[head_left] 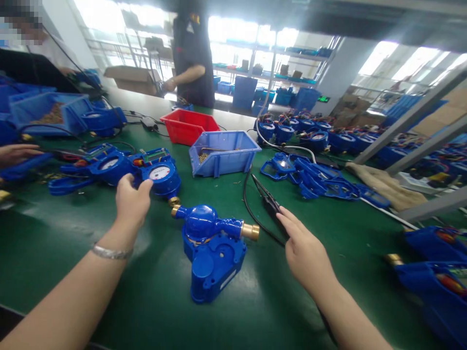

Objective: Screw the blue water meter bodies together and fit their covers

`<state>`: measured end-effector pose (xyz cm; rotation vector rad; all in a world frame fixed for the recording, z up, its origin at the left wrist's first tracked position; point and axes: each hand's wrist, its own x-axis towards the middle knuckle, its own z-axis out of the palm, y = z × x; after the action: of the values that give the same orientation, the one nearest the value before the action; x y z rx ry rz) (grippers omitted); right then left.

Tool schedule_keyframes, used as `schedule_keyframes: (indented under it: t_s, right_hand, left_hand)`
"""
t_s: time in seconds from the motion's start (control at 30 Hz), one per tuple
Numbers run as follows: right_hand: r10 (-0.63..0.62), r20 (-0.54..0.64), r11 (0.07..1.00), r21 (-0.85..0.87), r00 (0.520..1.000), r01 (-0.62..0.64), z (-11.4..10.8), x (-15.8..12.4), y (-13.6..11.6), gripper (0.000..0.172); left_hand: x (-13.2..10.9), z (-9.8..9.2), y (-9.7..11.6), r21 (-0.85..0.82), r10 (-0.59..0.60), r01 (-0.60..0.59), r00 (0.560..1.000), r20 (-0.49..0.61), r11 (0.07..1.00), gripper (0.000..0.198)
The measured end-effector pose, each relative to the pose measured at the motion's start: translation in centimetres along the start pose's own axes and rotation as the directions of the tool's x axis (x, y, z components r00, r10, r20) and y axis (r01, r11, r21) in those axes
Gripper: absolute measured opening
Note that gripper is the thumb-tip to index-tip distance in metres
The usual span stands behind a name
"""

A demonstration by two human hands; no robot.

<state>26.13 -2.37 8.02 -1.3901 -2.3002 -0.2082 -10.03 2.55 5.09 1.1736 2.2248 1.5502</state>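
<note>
Left hand (pixel 131 201) had its fingers curled over the near edge of a round blue plastic water meter with a white dial (pixel 160 174); couldn't tell if it actually gripped. Right hand (pixel 304 248) was flat and unclenched, fingertips on the black metal tweezers (pixel 265 193). Between them a blue brass-ended meter body (pixel 212 250) lay face down on the green table mat (pixel 73 253), probably so its flat back stayed reachable.

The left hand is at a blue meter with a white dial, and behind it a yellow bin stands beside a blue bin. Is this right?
Not fully. The head view shows a red bin, not a yellow one, beside the blue bin. The left hand is at the blue meter, as said.
</note>
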Motion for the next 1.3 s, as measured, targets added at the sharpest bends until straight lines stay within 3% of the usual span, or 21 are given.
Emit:
schedule_keyframes:
  t_s: [0.07, 0.1, 0.13, 0.17, 0.23, 0.27, 0.37, 0.5, 0.63, 0.7, 0.73, 0.77, 0.83, 0.87, 0.93, 1.03, 1.13, 1.3]
  right_hand:
    - [-0.059, 0.046, 0.998, -0.037, 0.997, 0.060, 1.7, -1.3, 0.8, 0.051]
    - [-0.094, 0.082, 0.995, -0.034, 0.992, 0.098, 2.6, -2.0, 1.0, 0.051]
    - [-0.126, 0.121, 0.991, -0.020, 0.985, 0.129, 3.4, -2.7, 0.9, 0.049]
    - [-0.151, 0.159, 0.988, 0.001, 0.976, 0.153, 4.1, -3.3, 0.7, 0.047]
    - [-0.171, 0.217, 0.985, 0.039, 0.961, 0.166, 5.1, -4.0, 0.4, 0.043]
    - [-0.165, 0.237, 0.986, 0.049, 0.957, 0.158, 5.4, -4.2, 0.4, 0.041]
    - [-0.090, 0.269, 0.996, 0.053, 0.959, 0.079, 5.5, -3.7, 1.2, 0.043]
    - [0.088, 0.237, 0.994, 0.041, 0.967, -0.100, 4.8, -2.6, 2.5, 0.042]
    - [0.161, 0.234, 0.968, 0.151, 0.959, -0.200, 4.6, -1.8, 1.5, 0.037]
    - [0.172, 0.251, 0.936, 0.259, 0.953, -0.238, 4.8, -1.6, 0.6, 0.042]
    - [0.181, 0.261, 0.911, 0.320, 0.948, -0.262, 4.9, -1.5, 0.3, 0.045]
    - [0.193, 0.272, 0.878, 0.381, 0.943, -0.289, 5.1, -1.5, 0.0, 0.048]
    - [0.222, 0.300, 0.791, 0.500, 0.928, -0.351, 5.4, -1.7, -0.4, 0.051]
    - [0.235, 0.318, 0.737, 0.558, 0.918, -0.382, 5.6, -1.8, -0.5, 0.052]
    - [0.243, 0.365, 0.610, 0.662, 0.898, -0.435, 5.8, -2.0, -0.8, 0.052]
    - [0.212, 0.431, 0.408, 0.777, 0.877, -0.480, 6.0, -2.1, -1.5, 0.055]
    - [0.186, 0.462, 0.268, 0.825, 0.867, -0.497, 5.8, -1.6, -2.5, 0.072]
    - [0.196, 0.443, 0.214, 0.851, 0.875, -0.479, 4.9, 0.0, -3.5, 0.092]
  left_hand:
    - [-2.9, -1.8, 1.0, 0.023, 0.147, -0.149, 0.986, 0.078, 0.989, 0.066]
    - [-4.3, -2.7, 1.4, 0.024, 0.277, -0.288, 0.939, 0.206, 0.957, 0.066]
    - [-5.7, -3.4, 1.7, 0.024, 0.487, -0.542, 0.773, 0.406, 0.840, 0.066]
    - [-6.8, -4.0, 1.9, 0.001, 0.584, -0.697, 0.602, 0.545, 0.717, 0.068]
    - [-8.3, -4.5, 2.0, -0.046, 0.640, -0.863, 0.336, 0.691, 0.502, 0.074]
    - [-8.6, -4.4, 2.0, -0.052, 0.638, -0.894, 0.276, 0.719, 0.444, 0.077]
    - [-8.5, -3.2, 2.1, -0.120, 0.637, -0.919, 0.162, 0.754, 0.375, 0.074]
    - [-7.7, -1.2, 3.1, -0.344, 0.646, -0.818, 0.043, 0.762, 0.461, 0.060]
    - [-7.9, 0.5, 5.1, -0.378, 0.616, -0.769, 0.026, 0.788, 0.516, 0.066]
    - [-8.0, 1.4, 6.2, -0.362, 0.588, -0.735, 0.062, 0.807, 0.573, 0.065]
    - [-8.0, 1.8, 6.7, -0.350, 0.562, -0.670, 0.122, 0.818, 0.654, 0.061]
    - [-7.9, 2.3, 7.2, -0.329, 0.518, -0.565, 0.211, 0.829, 0.757, 0.057]
    - [-7.6, 3.0, 7.7, -0.268, 0.368, -0.285, 0.397, 0.841, 0.920, 0.046]
    - [-7.3, 3.3, 7.8, -0.235, 0.280, -0.153, 0.468, 0.838, 0.960, 0.041]
    - [-6.8, 3.7, 7.7, -0.179, 0.133, 0.031, 0.547, 0.827, 0.983, 0.033]
    - [-6.5, 3.7, 7.3, -0.125, -0.073, 0.306, 0.563, 0.823, 0.944, 0.024]
    - [-7.6, 3.0, 7.2, -0.111, -0.244, 0.577, 0.501, 0.831, 0.809, 0.024]
    - [-11.8, 1.4, 6.9, -0.172, -0.362, 0.784, 0.453, 0.815, 0.596, 0.025]
